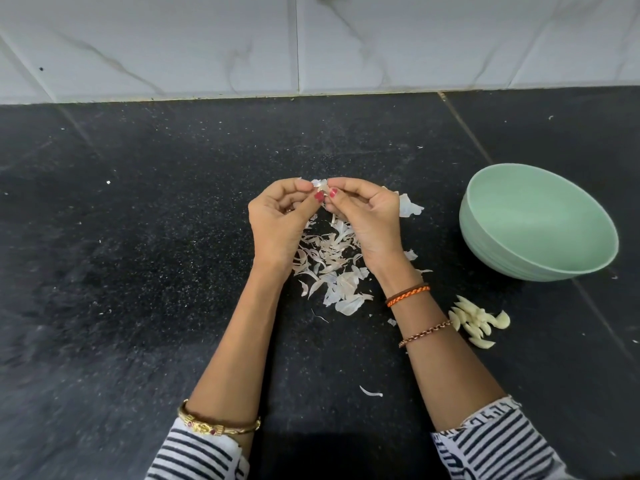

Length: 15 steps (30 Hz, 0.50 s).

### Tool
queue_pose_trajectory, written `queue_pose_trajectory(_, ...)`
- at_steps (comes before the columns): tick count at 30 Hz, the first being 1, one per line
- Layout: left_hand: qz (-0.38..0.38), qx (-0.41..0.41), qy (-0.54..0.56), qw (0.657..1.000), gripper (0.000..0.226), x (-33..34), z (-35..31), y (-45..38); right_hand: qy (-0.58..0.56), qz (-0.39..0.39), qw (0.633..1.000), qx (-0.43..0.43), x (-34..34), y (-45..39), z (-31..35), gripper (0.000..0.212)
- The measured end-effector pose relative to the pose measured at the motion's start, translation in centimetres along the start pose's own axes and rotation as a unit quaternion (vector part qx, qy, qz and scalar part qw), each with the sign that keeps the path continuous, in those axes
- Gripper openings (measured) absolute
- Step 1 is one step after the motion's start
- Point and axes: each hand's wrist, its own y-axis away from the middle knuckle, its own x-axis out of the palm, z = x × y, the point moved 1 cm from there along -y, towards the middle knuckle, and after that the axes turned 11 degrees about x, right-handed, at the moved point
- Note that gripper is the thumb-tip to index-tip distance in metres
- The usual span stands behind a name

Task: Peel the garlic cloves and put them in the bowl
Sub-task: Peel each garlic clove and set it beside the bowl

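Looking down, I see a speckled black stone surface under white marble-veined tiles; my left hand and right hand pinch one papery garlic clove, left of the smooth green bowl.

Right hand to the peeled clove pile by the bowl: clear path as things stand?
Probably yes. The peeled cloves lie bare on the counter beside the right forearm, nothing on top. But the right hand is busy pinching a garlic clove with the left hand.
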Motion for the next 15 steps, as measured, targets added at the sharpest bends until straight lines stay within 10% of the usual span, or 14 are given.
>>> queue_pose_trajectory(15, 0.022, 0.022, -0.010, 0.999, 0.028, -0.49, 0.31, -0.24, 0.150, -0.027, 0.985, -0.078, -0.47, -0.41, -0.41, 0.023)
